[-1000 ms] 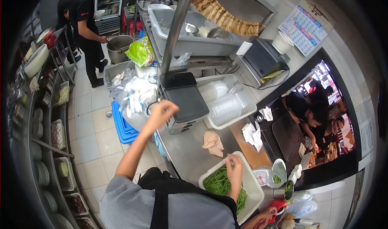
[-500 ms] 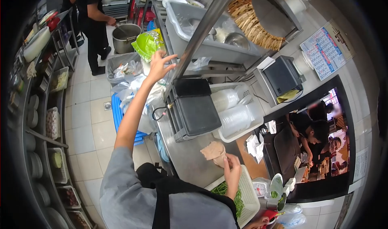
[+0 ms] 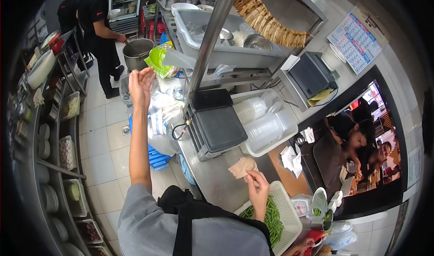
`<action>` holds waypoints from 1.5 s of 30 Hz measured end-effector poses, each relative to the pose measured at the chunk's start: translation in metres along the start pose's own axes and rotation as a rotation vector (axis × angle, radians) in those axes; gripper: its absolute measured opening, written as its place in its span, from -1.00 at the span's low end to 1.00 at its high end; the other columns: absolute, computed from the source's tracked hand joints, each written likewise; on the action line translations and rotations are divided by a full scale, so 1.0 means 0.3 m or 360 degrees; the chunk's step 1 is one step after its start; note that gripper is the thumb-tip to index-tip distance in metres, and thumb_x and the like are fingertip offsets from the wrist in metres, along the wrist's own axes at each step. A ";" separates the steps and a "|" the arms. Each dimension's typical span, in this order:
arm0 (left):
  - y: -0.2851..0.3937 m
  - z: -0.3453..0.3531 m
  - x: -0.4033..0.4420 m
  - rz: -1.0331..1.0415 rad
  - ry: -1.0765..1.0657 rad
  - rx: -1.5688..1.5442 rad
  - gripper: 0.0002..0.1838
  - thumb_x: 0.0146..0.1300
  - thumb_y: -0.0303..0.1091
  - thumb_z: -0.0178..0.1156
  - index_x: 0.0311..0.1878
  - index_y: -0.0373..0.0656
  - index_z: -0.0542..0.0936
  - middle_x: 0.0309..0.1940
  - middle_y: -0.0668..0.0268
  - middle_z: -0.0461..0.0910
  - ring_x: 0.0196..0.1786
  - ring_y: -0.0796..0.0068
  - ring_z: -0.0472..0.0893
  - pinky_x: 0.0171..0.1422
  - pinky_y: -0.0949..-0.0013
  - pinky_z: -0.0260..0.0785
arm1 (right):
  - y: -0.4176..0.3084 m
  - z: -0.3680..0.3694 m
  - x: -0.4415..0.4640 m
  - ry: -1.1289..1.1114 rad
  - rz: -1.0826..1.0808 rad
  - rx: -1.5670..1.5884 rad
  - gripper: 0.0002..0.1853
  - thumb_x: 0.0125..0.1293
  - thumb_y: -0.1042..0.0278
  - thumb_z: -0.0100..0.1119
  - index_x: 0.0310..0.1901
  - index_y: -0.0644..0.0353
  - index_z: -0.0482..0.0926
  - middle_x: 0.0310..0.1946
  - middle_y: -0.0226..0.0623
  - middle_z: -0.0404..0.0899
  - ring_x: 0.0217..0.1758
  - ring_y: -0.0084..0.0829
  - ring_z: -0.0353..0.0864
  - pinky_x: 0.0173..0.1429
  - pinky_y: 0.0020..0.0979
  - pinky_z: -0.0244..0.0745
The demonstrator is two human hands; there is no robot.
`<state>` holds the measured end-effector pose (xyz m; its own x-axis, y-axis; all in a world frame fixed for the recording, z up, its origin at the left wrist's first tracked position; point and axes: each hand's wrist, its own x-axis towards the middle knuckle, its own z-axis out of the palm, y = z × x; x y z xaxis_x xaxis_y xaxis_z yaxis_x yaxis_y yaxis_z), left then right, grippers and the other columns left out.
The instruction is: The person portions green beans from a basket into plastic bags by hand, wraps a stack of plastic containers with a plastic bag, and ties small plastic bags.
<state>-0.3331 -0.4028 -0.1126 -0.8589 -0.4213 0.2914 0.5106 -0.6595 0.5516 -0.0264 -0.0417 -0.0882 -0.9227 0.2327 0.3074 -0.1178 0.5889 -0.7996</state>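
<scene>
My left hand (image 3: 141, 86) is raised at upper left, fingers loosely bent and nothing visible in them. Just beyond its fingertips is a bright green packet (image 3: 158, 62), with a translucent plastic piece (image 3: 180, 59) beside it. Whether the fingertips touch the packet I cannot tell. Over the steel counter (image 3: 217, 183), my right hand (image 3: 258, 190) pinches a crumpled beige sheet (image 3: 242, 167) between thumb and fingers. Whether the sheet is paper or cloth is unclear. Close to my right wrist, a white basket (image 3: 289, 206) holds green beans (image 3: 271, 220).
A black box-shaped device (image 3: 217, 125) stands on the counter beside a basket of clear plastic containers (image 3: 266, 129). A steel post (image 3: 212, 39) rises near my left hand. Co-workers stand by a large pot (image 3: 135, 52). Another person's hand (image 3: 303, 246) shows at the bottom right.
My left hand has moved left and slightly down, its spread fingers now more bent. The translucent plastic piece has appeared by the green packet. The beige sheet stays in my right hand.
</scene>
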 end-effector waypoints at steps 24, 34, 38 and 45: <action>-0.450 -0.653 0.078 -0.0478 -0.0672 0.2561 -0.33 0.20 0.09 0.04 0.30 -0.06 0.28 0.21 0.07 0.37 0.29 0.08 0.31 0.33 0.04 0.10 | 0.008 -0.008 -0.097 -0.0193 0.0181 0.0023 -0.83 0.20 0.55 0.11 -0.17 0.34 0.58 -0.28 -0.21 0.59 -0.27 -0.45 0.57 -0.13 -0.48 0.44; -0.249 -0.564 -0.317 -0.0604 -0.0524 0.2383 -0.45 0.31 0.03 -0.12 0.30 0.01 0.26 0.12 0.13 0.39 0.21 0.09 0.32 0.26 -0.23 -0.03 | -0.128 0.472 0.229 0.0398 -0.0152 -0.0172 -0.80 0.24 0.48 0.06 -0.12 0.29 0.56 -0.13 -0.19 0.51 0.00 -0.32 0.44 0.12 -0.30 0.28; -0.270 -0.738 -0.204 -0.0899 -0.0632 0.1919 -0.57 0.36 -0.13 -0.18 0.18 -0.11 0.41 0.04 0.13 0.47 0.13 0.16 0.42 0.19 0.06 0.18 | -0.171 0.625 0.315 0.0251 -0.0276 -0.1065 -0.68 0.24 0.28 0.08 0.01 0.16 0.52 0.07 -0.23 0.42 0.17 -0.22 0.35 0.29 -0.09 0.07; -0.304 -0.818 0.035 -0.0776 -0.0965 0.2851 -0.08 -0.20 -0.23 0.36 0.32 0.03 0.18 0.34 -0.13 0.05 0.33 -0.14 0.14 0.29 -0.19 0.02 | -0.144 0.661 0.333 0.0303 -0.0276 -0.1180 -0.66 0.24 0.29 0.08 0.02 0.21 0.50 0.05 -0.15 0.44 0.11 -0.14 0.37 0.21 -0.18 0.15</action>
<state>-0.3789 -0.5000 -0.3518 -0.9886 0.0645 -0.1364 -0.0249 0.8220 0.5690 -0.1862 -0.1975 -0.1252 -0.8268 0.1794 0.5331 0.0833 0.9764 -0.1993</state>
